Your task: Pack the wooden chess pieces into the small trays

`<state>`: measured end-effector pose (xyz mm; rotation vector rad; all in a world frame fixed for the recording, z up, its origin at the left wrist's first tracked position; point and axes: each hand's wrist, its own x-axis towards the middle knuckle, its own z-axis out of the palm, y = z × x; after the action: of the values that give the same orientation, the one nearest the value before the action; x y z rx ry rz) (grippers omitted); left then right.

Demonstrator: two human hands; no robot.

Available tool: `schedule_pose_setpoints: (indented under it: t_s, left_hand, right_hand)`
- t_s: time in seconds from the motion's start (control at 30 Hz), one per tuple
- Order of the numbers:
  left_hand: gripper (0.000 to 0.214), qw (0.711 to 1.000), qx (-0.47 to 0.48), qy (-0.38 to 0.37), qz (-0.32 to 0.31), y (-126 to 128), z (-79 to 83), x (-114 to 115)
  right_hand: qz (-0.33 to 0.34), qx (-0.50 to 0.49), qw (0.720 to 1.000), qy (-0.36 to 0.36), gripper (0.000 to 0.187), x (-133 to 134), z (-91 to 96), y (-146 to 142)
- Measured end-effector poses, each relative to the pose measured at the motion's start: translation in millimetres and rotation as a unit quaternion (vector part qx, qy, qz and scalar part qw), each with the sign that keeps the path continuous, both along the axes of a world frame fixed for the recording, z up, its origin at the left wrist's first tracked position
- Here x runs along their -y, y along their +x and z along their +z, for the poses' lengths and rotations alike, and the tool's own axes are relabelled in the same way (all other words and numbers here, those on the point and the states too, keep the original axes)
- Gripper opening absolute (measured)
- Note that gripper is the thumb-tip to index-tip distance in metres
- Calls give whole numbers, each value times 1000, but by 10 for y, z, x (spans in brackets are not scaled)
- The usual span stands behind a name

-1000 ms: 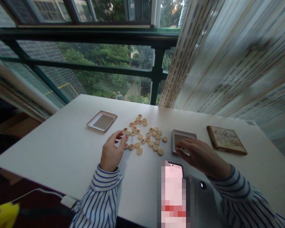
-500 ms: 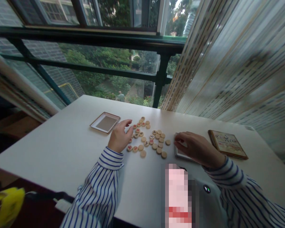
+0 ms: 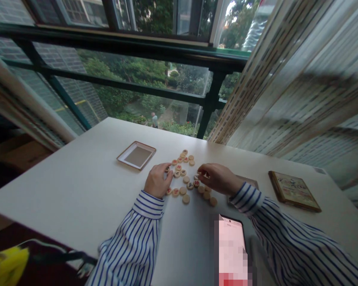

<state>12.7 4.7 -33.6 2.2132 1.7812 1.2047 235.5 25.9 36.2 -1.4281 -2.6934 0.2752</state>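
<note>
I have round, pale, wood-coloured discs (image 3: pixel 186 180), some marked with red or dark characters, lying flat in a loose scatter on a smooth white table (image 3: pixel 119 206). Several touch neighbours; others lie apart. My bare left hand (image 3: pixel 158 181) is at the discs' left edge, grip spread: thumb and fingertips stand apart, a dark-marked disc showing between them, though I cannot tell whether I touch it. My bare right hand (image 3: pixel 220 178) reaches over the discs' right side, fingers curled down at a marked one; that grip is partly hidden, so I cannot tell whether it pinches anything.

Right of the discs is a shallow grey rectangular tray (image 3: pixel 251 181), partly hidden by my blue-and-white striped right sleeve (image 3: pixel 267 210). Farther right of the discs lies a flat brown-edged box with a patterned top (image 3: pixel 295 190). Left of them, toward their far side, sits a shallow white tray with a brown rim (image 3: pixel 139 155). Nearer me than the discs, toward the right, lies a black-edged phone with a blurred pink screen (image 3: pixel 232 238).

As I judge it, the discs are low and crowded, so a finger coming in sideways could shove neighbours along or tip one over. A light hold on a rounded edge could slip. My sleeve could also drag the grey tray if the forearm drops.
</note>
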Motion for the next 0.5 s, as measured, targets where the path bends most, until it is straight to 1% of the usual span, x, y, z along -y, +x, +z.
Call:
schedule_pose_setpoints:
  t_s: [0.1, 0.23, 0.5]
  left_hand:
    - [23, 1000, 1, 0, 3, 7, -19, 2]
    - [22, 1000, 6, -6, 4, 26, -19, 13]
    - [22, 1000, 17, -3, -2, 47, 8, 28]
  right_hand:
    - [-3, 17, 1000, -15, 20, -94, -90, -178]
    - [-7, 35, 999, -33, 25, -165, -152, -367]
    - [-30, 78, 995, -45, 28, -224, -236, -563]
